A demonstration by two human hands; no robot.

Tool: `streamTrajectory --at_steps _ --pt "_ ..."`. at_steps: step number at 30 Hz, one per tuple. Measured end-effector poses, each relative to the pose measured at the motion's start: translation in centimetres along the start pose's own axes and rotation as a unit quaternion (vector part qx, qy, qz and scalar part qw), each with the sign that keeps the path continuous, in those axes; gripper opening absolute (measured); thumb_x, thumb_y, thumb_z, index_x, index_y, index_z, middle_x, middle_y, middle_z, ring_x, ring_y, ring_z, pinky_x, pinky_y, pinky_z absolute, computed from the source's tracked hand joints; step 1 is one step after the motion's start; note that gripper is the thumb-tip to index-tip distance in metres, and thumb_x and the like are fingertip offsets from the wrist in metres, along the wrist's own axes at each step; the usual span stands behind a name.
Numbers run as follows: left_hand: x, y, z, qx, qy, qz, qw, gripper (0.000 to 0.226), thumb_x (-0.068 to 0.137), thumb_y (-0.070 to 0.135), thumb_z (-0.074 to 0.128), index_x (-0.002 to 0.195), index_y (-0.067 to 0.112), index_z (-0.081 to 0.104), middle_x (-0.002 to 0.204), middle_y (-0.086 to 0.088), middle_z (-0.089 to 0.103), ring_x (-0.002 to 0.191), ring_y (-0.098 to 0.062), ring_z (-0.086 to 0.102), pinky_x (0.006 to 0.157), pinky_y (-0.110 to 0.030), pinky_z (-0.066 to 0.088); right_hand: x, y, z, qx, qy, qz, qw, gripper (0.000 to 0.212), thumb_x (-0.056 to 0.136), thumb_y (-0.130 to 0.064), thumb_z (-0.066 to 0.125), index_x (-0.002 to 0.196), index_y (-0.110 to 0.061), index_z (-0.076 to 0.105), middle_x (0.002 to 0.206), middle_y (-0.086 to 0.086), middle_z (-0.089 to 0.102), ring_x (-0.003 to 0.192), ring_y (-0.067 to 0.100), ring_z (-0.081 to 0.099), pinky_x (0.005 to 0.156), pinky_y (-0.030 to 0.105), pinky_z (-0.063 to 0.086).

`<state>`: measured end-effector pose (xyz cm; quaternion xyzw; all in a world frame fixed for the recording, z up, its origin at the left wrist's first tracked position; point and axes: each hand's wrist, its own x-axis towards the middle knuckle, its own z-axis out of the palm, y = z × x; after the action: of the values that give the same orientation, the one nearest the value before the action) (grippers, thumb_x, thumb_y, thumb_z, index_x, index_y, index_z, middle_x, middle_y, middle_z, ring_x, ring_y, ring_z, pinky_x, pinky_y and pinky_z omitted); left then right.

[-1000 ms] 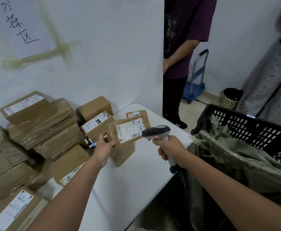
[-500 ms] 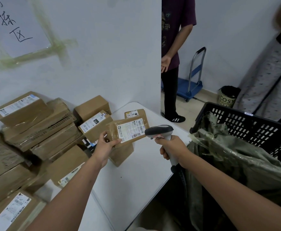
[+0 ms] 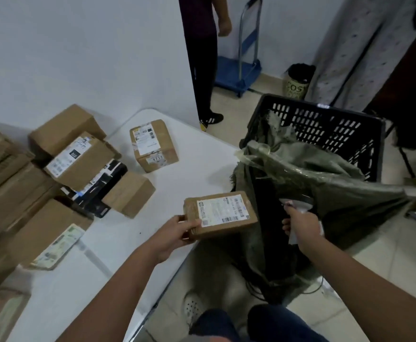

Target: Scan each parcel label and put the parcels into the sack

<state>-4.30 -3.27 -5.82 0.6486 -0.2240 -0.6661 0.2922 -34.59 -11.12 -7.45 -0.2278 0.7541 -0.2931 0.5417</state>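
Over sack [image 3: 325, 183], left-hand grip [image 3: 174, 233] on parcel [image 3: 220, 214]

Your white table [image 3: 118, 245] ran from the lower left of the frame up to its rounded corner near the middle. You had brown cardboard boxes [image 3: 16, 193] heaped along its left side with a black parcel [image 3: 100, 188] wedged among them. One labelled box [image 3: 153, 145] stood apart near the far corner.

Flat brown parcel [image 3: 220, 215], white label up, beside open green sack [image 3: 320, 174], more parcels [image 3: 78, 156] on table
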Motion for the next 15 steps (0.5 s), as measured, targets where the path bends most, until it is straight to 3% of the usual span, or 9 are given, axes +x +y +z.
streamTrajectory --at_steps 5,9,12,13,15 --pt "3.7 -4.1 8.8 -0.077 -0.058 -0.128 0.987 0.043 0.091 0.028 0.07 0.131 0.015 0.058 0.119 -0.007 0.072 0.109 -0.021 0.068 0.098 -0.041 0.054 2.1 2.4 -6.2 -0.011 0.05 0.039 0.998 0.036 0.092 -0.03 0.066 0.084 0.005 0.063 0.065 0.012 0.058 0.056 0.021 0.053 0.054 0.03 0.043" --pt "6.2 -6.8 16.2 -0.178 -0.045 -0.241 0.953 0.034 0.092 0.031 0.066 0.118 0.01 0.058 0.11 -0.021 0.067 0.094 -0.034 0.07 0.078 -0.038 0.061 3.3 2.7 -9.5 -0.045 0.041 0.024 0.998 0.036 0.093 -0.03 0.066 0.083 0.003 0.057 0.063 0.01 0.056 0.056 0.02 0.053 0.051 0.028 0.042" --pt "8.9 -8.0 20.5 -0.247 -0.028 -0.273 0.929 0.052 0.096 0.037 0.061 0.129 -0.002 0.052 0.108 -0.026 0.063 0.092 -0.038 0.065 0.056 -0.039 0.062 4.8 2.8 -11.2 -0.073 0.023 0.012 0.997 0.036 0.091 -0.033 0.068 0.083 0.002 0.064 0.064 0.009 0.063 0.056 0.022 0.059 0.052 0.027 0.046" --pt "9.8 -8.3 21.7 -0.276 -0.01 -0.274 0.921 0.057 0.097 0.038 0.06 0.134 -0.004 0.049 0.111 -0.026 0.062 0.097 -0.039 0.063 0.058 -0.039 0.061 5.3 2.8 -11.7 -0.085 0.016 0.008 0.996 0.032 0.092 -0.032 0.066 0.082 -0.001 0.064 0.064 0.008 0.062 0.056 0.02 0.058 0.05 0.026 0.045" --pt "11.4 -8.5 23.9 -0.323 0.03 -0.255 0.911 0.058 0.097 0.036 0.06 0.139 -0.003 0.047 0.125 -0.025 0.058 0.116 -0.04 0.057 0.079 -0.041 0.059 6.0 2.6 -12.3 -0.103 0.0 -0.008 0.995 0.025 0.094 -0.029 0.063 0.083 -0.006 0.063 0.065 0.005 0.06 0.055 0.016 0.055 0.045 0.022 0.045"
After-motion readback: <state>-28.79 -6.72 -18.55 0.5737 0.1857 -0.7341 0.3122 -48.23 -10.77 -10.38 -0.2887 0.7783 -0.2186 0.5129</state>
